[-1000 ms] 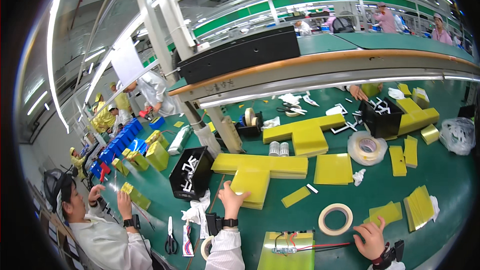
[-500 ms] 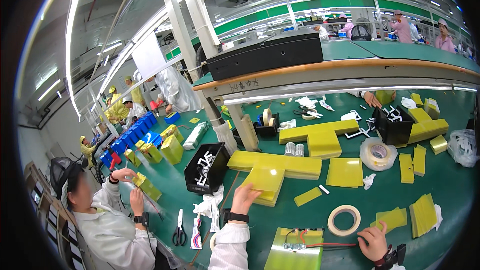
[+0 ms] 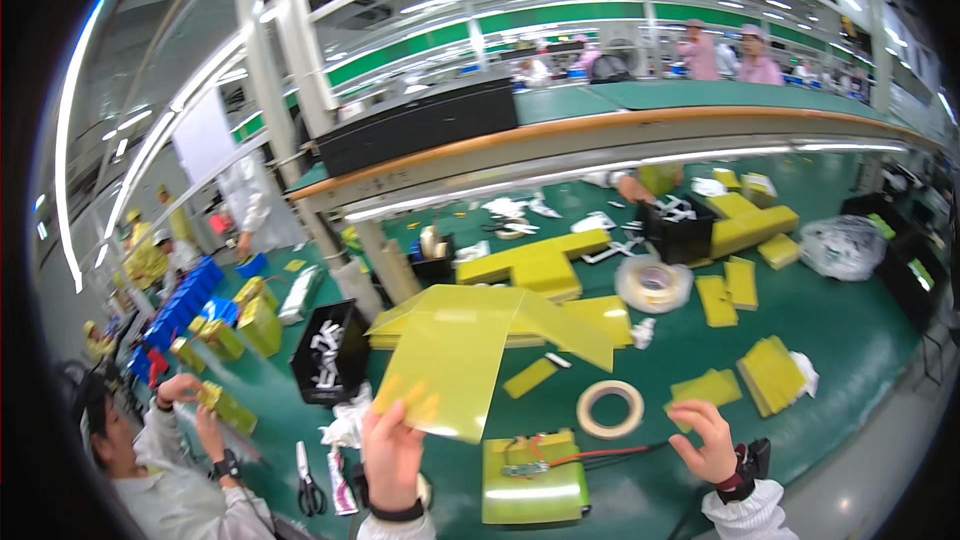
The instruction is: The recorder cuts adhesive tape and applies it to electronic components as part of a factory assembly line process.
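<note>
My left hand (image 3: 393, 455) grips the lower edge of a thin, translucent yellow T-shaped sheet (image 3: 450, 340), its fingers showing through from behind. The sheet is raised and bent, with its side wings still over the stack of similar sheets. To its right, in front of me, lies a yellow-wrapped battery pack (image 3: 530, 502) with a small circuit board (image 3: 524, 468) and a red wire (image 3: 600, 454). The wire runs toward my right hand (image 3: 706, 443), which hovers with thumb and fingers apart, nothing visible in them, near some loose yellow sheets (image 3: 706, 389).
A tape roll (image 3: 610, 410) lies beyond the battery pack. Scissors (image 3: 310, 485) and a glue tube (image 3: 342, 485) are at the left, near a black bin (image 3: 330, 350) of white pieces. A co-worker (image 3: 170, 470) handles a yellow block at the left. A shelf edge (image 3: 600, 130) spans the bench.
My left hand has taken hold of the top T-shaped sheet and lifted it off the stack toward me. My right hand's fingers have spread wider. The whole view has turned to the right.
</note>
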Action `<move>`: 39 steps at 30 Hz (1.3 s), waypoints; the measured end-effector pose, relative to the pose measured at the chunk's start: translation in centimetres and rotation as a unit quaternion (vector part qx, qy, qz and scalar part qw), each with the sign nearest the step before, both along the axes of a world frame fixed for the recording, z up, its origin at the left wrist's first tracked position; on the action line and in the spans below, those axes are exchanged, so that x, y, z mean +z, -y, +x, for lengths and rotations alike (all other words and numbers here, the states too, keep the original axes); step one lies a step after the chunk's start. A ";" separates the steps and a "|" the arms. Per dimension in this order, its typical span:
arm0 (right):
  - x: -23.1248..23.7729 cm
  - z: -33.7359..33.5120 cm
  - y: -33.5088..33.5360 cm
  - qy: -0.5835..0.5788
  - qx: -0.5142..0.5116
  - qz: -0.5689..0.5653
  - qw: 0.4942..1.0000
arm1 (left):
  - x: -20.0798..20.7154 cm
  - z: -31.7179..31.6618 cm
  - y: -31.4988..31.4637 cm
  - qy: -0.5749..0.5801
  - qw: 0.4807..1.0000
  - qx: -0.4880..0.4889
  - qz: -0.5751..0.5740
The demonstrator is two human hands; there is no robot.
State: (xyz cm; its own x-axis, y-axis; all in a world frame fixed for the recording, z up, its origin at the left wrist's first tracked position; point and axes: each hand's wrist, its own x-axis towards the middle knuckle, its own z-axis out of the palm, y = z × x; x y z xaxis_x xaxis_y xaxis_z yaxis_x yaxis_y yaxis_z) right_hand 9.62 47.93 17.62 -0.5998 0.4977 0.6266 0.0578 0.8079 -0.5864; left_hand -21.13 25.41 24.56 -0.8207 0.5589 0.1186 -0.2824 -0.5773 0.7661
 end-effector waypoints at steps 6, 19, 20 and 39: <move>2.6 5.6 1.9 -0.137 0.100 -0.226 0.959 | -1.6 8.0 5.1 0.023 0.987 -0.151 -0.051; 3.2 12.9 5.6 0.005 0.180 -0.487 0.854 | -8.2 18.3 3.2 0.022 0.885 -0.428 -0.182; 4.0 13.5 6.3 -0.006 0.157 -0.470 0.869 | -9.2 18.6 3.4 0.023 0.884 -0.434 -0.172; 6.2 5.7 15.3 0.141 0.291 0.245 0.914 | -16.2 18.3 7.9 0.307 0.875 -0.373 -0.023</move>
State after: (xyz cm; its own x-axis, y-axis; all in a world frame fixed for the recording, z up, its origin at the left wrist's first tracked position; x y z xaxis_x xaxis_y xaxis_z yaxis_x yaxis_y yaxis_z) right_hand 15.29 32.58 23.77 -0.8452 -0.2570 0.4686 -0.3732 0.9115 -0.1732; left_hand -2.85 17.47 8.34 -0.1265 0.9588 -0.2543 -0.9342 -0.0289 0.3556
